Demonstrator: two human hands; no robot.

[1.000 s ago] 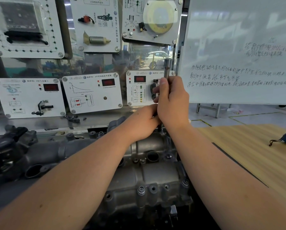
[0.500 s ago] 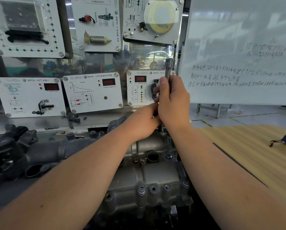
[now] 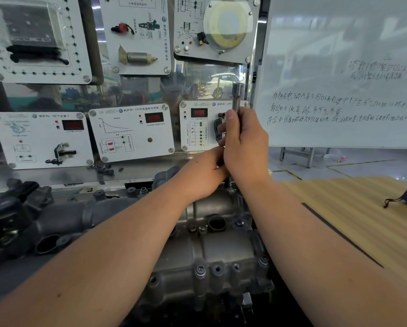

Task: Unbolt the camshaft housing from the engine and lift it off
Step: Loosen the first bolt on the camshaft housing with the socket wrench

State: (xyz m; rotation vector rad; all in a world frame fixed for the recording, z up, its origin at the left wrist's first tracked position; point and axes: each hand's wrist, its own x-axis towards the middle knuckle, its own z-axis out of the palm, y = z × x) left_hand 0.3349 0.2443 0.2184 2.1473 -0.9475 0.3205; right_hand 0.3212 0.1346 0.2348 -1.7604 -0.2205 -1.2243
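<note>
white sensor panels (image 3: 129, 133) fill the upper left; at frame centre the right hand (image 3: 245, 147) grips the steel socket wrench (image 3: 236, 97), barely shifted, left hand (image 3: 204, 175) steadying its base, grip unclear, on the grey cast camshaft housing (image 3: 209, 232), which remains bolted.

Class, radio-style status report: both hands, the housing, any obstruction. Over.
Right hand grips upright socket wrench; left hand low beside it, grip hidden. Camshaft housing on the engine, near bolts in. No obstruction seen.

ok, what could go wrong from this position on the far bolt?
1. The socket wrench stands tall and upright in the right hand; if it tilts, it may slip off the bolt.
2. The left hand sits low against the camshaft housing, so a slip could pinch it.
3. Near-edge bolts look still seated, so lifting now would bind.
</note>
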